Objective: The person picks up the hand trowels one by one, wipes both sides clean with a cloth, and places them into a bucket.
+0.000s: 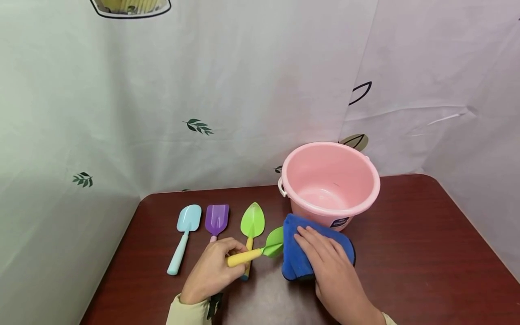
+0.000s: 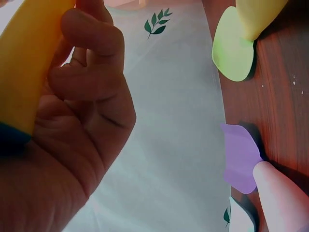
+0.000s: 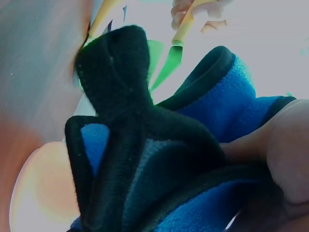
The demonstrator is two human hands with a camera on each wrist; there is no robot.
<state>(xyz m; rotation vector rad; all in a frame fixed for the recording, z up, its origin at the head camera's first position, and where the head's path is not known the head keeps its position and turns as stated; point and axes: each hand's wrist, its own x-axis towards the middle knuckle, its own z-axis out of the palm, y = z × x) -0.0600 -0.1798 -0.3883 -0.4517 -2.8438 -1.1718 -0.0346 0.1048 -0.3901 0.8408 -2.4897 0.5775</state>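
A toy shovel with a yellow handle point(image 1: 245, 257) and a green blade point(image 1: 274, 242) is raised over the table. My left hand point(image 1: 213, 270) grips it by that handle; the left wrist view shows fingers curled beside the yellow grip point(image 2: 29, 63). My right hand point(image 1: 335, 275) holds a folded blue cloth point(image 1: 293, 250) with dark edging, fingers laid across its top. The green blade's tip meets the cloth's left edge in the head view, and the cloth may hide part of it. In the right wrist view, the cloth's dark side point(image 3: 116, 72) faces the camera.
On the reddish-brown table point(image 1: 410, 253) lie a light blue shovel point(image 1: 189, 219), a purple shovel point(image 1: 217, 219) and another green shovel point(image 1: 253, 219) with a yellow handle. A pink bucket point(image 1: 333, 180) stands behind the cloth. Patterned white sheeting point(image 1: 243, 90) hangs behind the table.
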